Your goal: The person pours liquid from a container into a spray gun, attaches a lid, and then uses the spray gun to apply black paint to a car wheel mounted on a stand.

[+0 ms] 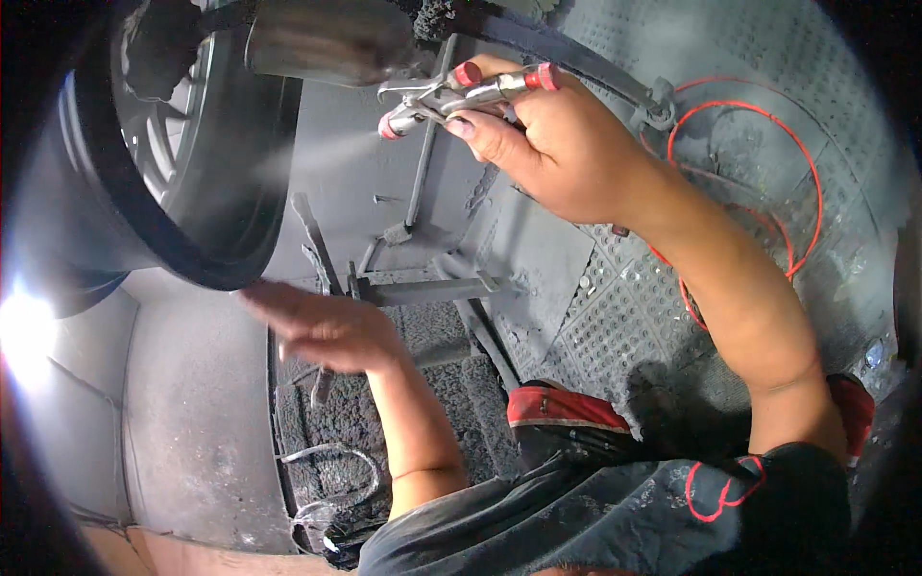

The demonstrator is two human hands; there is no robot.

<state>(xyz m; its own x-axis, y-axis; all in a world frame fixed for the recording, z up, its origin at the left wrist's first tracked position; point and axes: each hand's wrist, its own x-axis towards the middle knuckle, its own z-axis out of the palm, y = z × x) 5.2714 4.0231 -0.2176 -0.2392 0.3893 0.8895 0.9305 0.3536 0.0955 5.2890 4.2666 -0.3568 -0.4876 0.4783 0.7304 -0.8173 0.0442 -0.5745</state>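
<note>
From the worker's spot, I'm seeing the wheel [163, 154] standing at ten o'clock. At twelve, the spray gun [461, 101] is sitting in the right hand [581, 144], right of the wheel and facing it. Towards nine, the left hand [331, 328] is hovering beside the wheel's near rim, with a bar [432, 290] running just right of it. A hose [740, 104] is looping over the floor [624, 302] at two o'clock. A lamp [27, 331] is sitting at nine, past the left hand, and a cable [336, 447] is lying at seven.
</note>
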